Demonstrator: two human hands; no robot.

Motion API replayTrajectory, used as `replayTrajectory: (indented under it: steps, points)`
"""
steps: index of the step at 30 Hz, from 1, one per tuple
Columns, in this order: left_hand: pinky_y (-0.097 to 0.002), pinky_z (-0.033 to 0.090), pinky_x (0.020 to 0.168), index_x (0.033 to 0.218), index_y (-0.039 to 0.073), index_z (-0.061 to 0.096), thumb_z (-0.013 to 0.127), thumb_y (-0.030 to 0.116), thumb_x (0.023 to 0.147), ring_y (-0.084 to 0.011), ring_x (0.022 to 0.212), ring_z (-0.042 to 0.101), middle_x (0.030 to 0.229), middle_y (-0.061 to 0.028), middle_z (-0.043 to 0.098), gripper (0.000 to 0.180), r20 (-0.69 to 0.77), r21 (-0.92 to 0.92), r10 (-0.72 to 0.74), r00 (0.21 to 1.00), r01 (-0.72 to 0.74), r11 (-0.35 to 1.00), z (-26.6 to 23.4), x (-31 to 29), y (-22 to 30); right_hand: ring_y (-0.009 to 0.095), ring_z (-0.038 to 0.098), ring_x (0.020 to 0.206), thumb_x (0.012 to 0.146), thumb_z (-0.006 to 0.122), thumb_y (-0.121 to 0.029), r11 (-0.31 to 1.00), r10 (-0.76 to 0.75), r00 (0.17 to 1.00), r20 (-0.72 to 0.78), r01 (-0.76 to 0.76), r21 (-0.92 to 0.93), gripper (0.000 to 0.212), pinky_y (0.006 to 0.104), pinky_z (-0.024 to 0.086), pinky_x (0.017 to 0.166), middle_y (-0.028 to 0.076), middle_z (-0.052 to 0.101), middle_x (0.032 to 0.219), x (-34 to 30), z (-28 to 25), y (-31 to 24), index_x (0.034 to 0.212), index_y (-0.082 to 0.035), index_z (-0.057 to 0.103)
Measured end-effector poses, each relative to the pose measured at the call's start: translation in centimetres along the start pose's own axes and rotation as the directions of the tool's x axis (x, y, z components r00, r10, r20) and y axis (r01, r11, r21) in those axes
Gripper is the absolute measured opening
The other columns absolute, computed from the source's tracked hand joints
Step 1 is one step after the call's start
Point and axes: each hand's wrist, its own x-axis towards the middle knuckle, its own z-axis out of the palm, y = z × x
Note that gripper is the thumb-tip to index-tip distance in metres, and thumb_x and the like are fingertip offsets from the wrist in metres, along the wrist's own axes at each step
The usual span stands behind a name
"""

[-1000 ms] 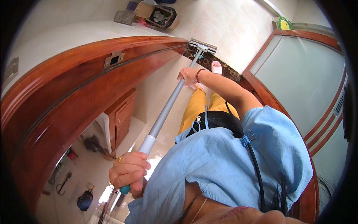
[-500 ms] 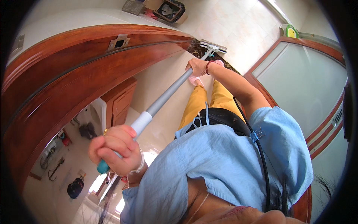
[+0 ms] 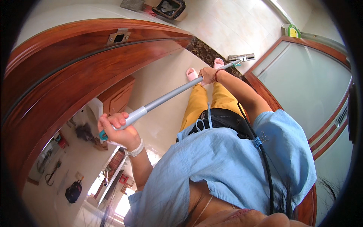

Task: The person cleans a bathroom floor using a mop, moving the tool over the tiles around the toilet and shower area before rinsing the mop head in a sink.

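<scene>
A mop (image 3: 172, 93) with a long grey handle slants across in front of me. My left hand (image 3: 119, 130), with a white watch on its wrist, is wrapped around the white upper grip, close to the teal end cap. Farther down the shaft, my right hand (image 3: 208, 75), wearing a dark red bead bracelet, is closed round the pole. The flat mop head (image 3: 242, 57) lies on the pale tiles past the dark threshold, just right of my feet. What touches the floor under it is hidden.
A wooden door frame (image 3: 94, 64) with a metal strike plate runs along the left. On the right stands a frosted-glass door (image 3: 306, 83). My pink slippers (image 3: 192, 74) are near the dark marble threshold (image 3: 206, 51). A lined bin (image 3: 169, 9) sits at the far wall.
The mop head has swung to the right across the threshold area. My left hand has risen a little and the handle lies flatter; my right hand has shifted slightly right and nearer.
</scene>
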Motion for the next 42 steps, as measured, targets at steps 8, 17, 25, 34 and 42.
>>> replayTrajectory:
  steps: [8,17,25,34,42]
  points:
    - [-0.0354,0.050,0.070,0.109,0.001,0.052,0.061,0.034,0.088,-0.0116,0.058,0.043,0.062,0.0001,0.038,0.040,-0.173,0.108,-0.037,0.984,0.056,0.993,-4.2,-0.1,-2.0,0.029,0.061,0.080,0.068,0.073,-0.024,0.995,-0.073,0.806,-0.587,0.019,-0.098,0.021,0.0393,0.048,0.073,0.009,0.064,0.078,0.2,3.7,0.7,0.079,-0.010,0.061]
    - [-0.0389,0.057,0.069,0.137,-0.004,0.008,0.068,0.013,0.080,-0.0297,0.081,0.061,0.101,-0.0176,0.054,0.084,-0.219,0.465,0.330,0.918,-0.199,0.862,-4.9,1.0,-0.4,0.028,0.060,0.089,0.069,0.066,-0.019,0.984,-0.047,0.917,-0.396,-0.025,-0.174,0.017,0.0395,0.043,0.083,0.008,0.063,0.082,5.9,2.8,-2.0,0.085,-0.012,0.062]
    - [-0.0419,0.054,0.072,0.131,0.000,0.026,0.058,0.010,0.086,-0.0237,0.081,0.059,0.087,-0.0131,0.056,0.057,-0.168,0.126,0.112,0.979,-0.092,0.988,-6.6,3.0,-0.7,0.028,0.063,0.081,0.069,0.058,-0.021,0.972,0.013,0.925,-0.379,-0.101,-0.211,0.015,0.0399,0.047,0.076,0.011,0.065,0.074,2.5,3.2,-3.0,0.077,-0.010,0.065]
    - [-0.0303,0.037,0.057,0.109,0.005,0.050,0.051,0.020,0.092,-0.0111,0.052,0.036,0.057,0.0017,0.037,0.023,0.556,-0.181,-0.010,0.831,0.133,0.974,2.8,-0.9,-3.3,0.033,0.060,0.082,0.065,0.067,-0.015,0.959,0.251,0.647,-0.720,-0.265,0.097,0.009,0.0441,0.049,0.070,0.014,0.061,0.073,-1.1,3.5,6.0,0.066,-0.008,0.061]
    - [-0.0285,0.034,0.054,0.105,0.004,0.050,0.056,0.012,0.085,-0.0090,0.049,0.035,0.055,0.0022,0.037,0.023,0.766,-0.238,0.200,0.610,-0.019,0.971,7.2,1.3,2.9,0.033,0.058,0.070,0.064,0.064,-0.012,0.973,0.231,0.321,-0.918,-0.104,0.208,0.011,0.0422,0.048,0.066,0.014,0.059,0.065,3.6,0.0,1.2,0.059,-0.007,0.056]
